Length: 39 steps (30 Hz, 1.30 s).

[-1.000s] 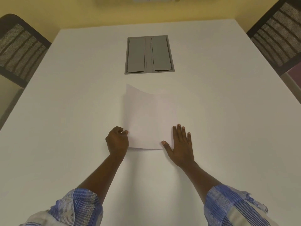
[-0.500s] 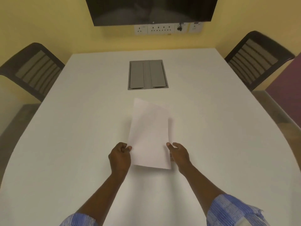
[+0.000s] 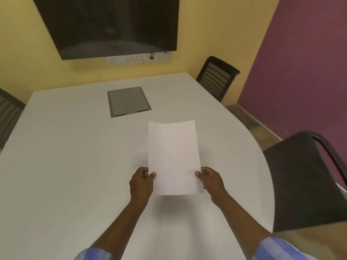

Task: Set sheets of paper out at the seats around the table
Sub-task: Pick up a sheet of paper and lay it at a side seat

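A white sheet of paper [image 3: 173,158] is held lifted above the white table [image 3: 65,156], slightly curled. My left hand [image 3: 141,182] pinches its lower left edge. My right hand [image 3: 211,180] pinches its lower right edge. A faint line on the table just left of the sheet may be the edge of another sheet lying flat; I cannot tell.
A grey cable hatch [image 3: 129,103] is set into the table's middle. Black chairs stand at the near right [image 3: 308,177], the far right [image 3: 216,77] and the left edge [image 3: 8,113]. A dark screen [image 3: 110,25] hangs on the yellow wall above sockets. A purple wall is on the right.
The sheet has been lifted off the table; my right hand went from lying flat to gripping its edge. The view has swung up and to the right, showing the near right chair.
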Available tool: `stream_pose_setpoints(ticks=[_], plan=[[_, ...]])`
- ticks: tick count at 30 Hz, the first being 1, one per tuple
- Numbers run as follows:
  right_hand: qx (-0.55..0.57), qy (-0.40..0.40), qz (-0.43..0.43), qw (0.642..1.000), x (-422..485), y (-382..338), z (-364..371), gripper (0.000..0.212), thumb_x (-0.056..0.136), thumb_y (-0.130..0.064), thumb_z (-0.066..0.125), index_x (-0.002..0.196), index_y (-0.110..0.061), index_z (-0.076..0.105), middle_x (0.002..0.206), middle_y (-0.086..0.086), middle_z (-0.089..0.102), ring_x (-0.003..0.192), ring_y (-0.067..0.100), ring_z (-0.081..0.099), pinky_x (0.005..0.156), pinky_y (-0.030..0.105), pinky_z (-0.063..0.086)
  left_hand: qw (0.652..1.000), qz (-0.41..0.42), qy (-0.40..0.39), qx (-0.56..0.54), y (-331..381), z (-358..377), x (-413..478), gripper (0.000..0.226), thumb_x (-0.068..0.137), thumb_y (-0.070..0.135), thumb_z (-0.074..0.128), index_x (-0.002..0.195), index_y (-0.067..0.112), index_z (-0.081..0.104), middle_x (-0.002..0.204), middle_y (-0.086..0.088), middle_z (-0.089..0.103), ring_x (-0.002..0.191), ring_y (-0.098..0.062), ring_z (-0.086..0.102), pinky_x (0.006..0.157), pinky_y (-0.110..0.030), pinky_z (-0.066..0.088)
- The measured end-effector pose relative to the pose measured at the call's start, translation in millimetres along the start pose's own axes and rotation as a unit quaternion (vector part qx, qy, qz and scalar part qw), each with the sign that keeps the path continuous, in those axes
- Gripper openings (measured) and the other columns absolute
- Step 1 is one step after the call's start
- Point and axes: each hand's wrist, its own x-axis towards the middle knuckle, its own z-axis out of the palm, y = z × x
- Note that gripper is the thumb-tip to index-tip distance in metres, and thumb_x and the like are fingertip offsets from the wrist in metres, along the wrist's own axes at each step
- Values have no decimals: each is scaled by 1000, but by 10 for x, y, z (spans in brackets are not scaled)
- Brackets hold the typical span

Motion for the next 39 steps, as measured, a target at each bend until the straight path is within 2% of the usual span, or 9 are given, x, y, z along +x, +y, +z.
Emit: stream_pose_setpoints(ticks=[5, 10, 14, 17, 20, 22, 29, 33, 39], plan=[[23, 64, -17, 998, -523, 131, -521, 8, 94, -19, 68, 99, -19, 74, 92, -3, 77, 81, 13, 70, 62, 19, 48, 994, -6, -107, -7, 65, 260, -259, 10, 87, 19, 72, 96, 20, 67, 94, -1, 70, 89, -24, 68, 80, -42, 55], [-7, 106, -42, 993, -908, 290, -1082, 7, 95, -21, 67, 98, -21, 73, 93, -4, 75, 89, 18, 69, 74, 25, 52, 986, -27, -160, -50, 241, 574, -669, 13, 88, 9, 68, 100, 13, 68, 101, -8, 72, 93, -29, 69, 83, -43, 56], [-8, 128, -61, 990, -1129, 395, -1584, 7, 96, -23, 66, 98, -20, 72, 96, -2, 74, 92, 21, 68, 78, 31, 55, 983, -27, -171, -61, 476, 882, -1045, 15, 87, 12, 68, 102, 11, 66, 101, -9, 72, 91, -29, 70, 80, -42, 57], [11, 135, -77, 988, -1287, 446, -2001, 6, 96, -21, 67, 95, -19, 72, 95, -1, 74, 90, 20, 69, 74, 29, 56, 982, -11, -173, -70, 672, 1141, -1368, 14, 86, 16, 70, 98, 10, 64, 98, -8, 71, 80, -26, 67, 70, -37, 55], [12, 135, -91, 987, -1432, 498, -2453, 6, 96, -21, 68, 92, -21, 72, 93, 0, 75, 88, 21, 71, 75, 36, 60, 980, -4, -181, -87, 853, 1434, -1739, 17, 87, 19, 72, 93, 8, 62, 91, -8, 67, 75, -25, 61, 67, -33, 51], [11, 137, -104, 985, -1513, 533, -2763, 6, 96, -20, 67, 92, -20, 71, 92, 0, 75, 87, 20, 71, 70, 33, 58, 977, -6, -195, -90, 991, 1622, -1971, 18, 88, 21, 73, 90, 8, 61, 85, -6, 65, 73, -25, 59, 64, -31, 49], [39, 156, -102, 982, -1591, 690, -3774, 5, 96, -18, 68, 93, -18, 72, 91, 1, 78, 88, 26, 74, 80, 48, 62, 972, 27, -219, -78, 1403, 2346, -2590, 6, 86, 12, 71, 87, 10, 65, 89, -9, 71, 73, -27, 64, 67, -30, 51], [42, 181, -104, 977, -1472, 696, -4299, 7, 95, -22, 69, 89, -22, 72, 88, 2, 78, 84, 28, 74, 77, 51, 62, 969, 50, -230, -77, 1613, 2787, -2818, 5, 88, 9, 69, 87, 8, 64, 86, -6, 69, 69, -23, 61, 57, -26, 43], [62, 194, -111, 973, -1016, 609, -4999, 7, 96, -19, 68, 90, -19, 72, 91, 2, 78, 87, 27, 74, 80, 48, 62, 966, 56, -241, -73, 1959, 3553, -2793, 10, 89, 16, 70, 87, 10, 63, 96, -10, 70, 80, -27, 63, 69, -36, 50]])
